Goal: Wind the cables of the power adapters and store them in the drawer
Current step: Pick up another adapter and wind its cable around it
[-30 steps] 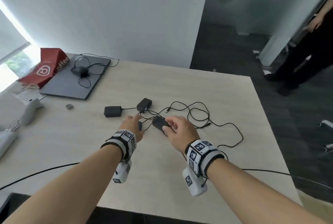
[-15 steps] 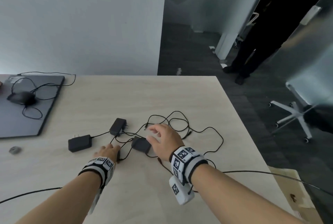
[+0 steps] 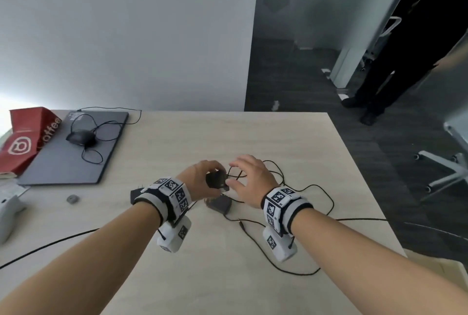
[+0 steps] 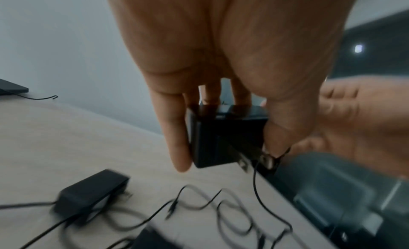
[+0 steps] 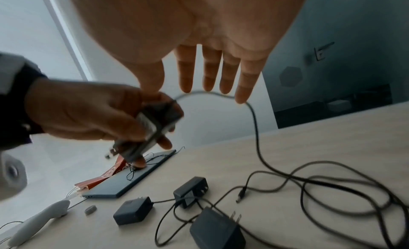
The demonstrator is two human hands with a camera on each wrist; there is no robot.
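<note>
My left hand [image 3: 207,175] holds a small black power adapter [image 3: 215,179] just above the table, fingers curled round its body [image 4: 221,139], prongs pointing down. My right hand [image 3: 243,170] is beside it with straight, spread fingers [image 5: 241,88]; its thumb touches the held adapter. That adapter's thin cable [image 5: 252,113] arcs past the right fingertips and drops into a tangle of cables [image 3: 304,188]. Three more black adapters lie on the table [image 5: 134,210] [image 5: 190,191] [image 5: 218,230]. No drawer is in view.
A closed grey laptop [image 3: 73,147] with a wired mouse [image 3: 81,137] and a red paper bag [image 3: 22,142] lie at the far left. A white device [image 3: 7,210] sits at the left edge. A person in black [image 3: 395,61] stands beyond the table's right side.
My left hand has taken an adapter off the table and lifted it. My right hand left the adapter it touched and moved up beside the lifted one.
</note>
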